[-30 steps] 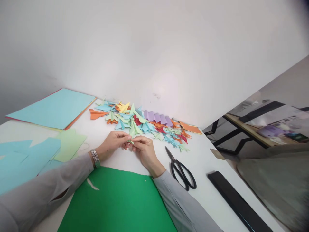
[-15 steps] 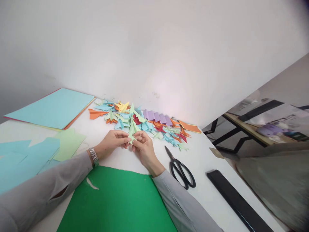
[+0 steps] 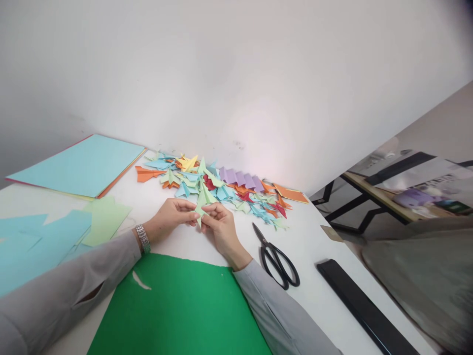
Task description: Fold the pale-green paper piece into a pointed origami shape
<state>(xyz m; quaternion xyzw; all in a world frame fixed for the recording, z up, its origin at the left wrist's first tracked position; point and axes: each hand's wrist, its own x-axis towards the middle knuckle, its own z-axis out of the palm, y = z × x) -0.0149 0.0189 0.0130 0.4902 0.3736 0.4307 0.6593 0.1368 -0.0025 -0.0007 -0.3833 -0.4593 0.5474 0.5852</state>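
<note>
Between my two hands is a small piece of light green folded paper (image 3: 200,213), its pointed tip hanging down. My left hand (image 3: 173,218) pinches one side of it between thumb and fingertips. The other side is pinched by my right hand (image 3: 220,228), fingers curled. Just beyond the fingertips lies a pile of small folded paper planes (image 3: 190,177) in blue, green, orange, yellow and red. Below my wrists a green sheet (image 3: 177,305) covers the near part of the white table.
Black-handled scissors (image 3: 275,256) lie right of my right hand, with a long black bar (image 3: 362,305) farther right. Large coloured sheets (image 3: 81,165) are stacked at back left. Loose blue paper pieces (image 3: 70,229) lie at left. Beside the pile stands a purple pleated strip (image 3: 242,180).
The light green paper has turned in my fingers: its upper part stood up before, and now it sits lower with its tip downward. Both hands have hardly moved.
</note>
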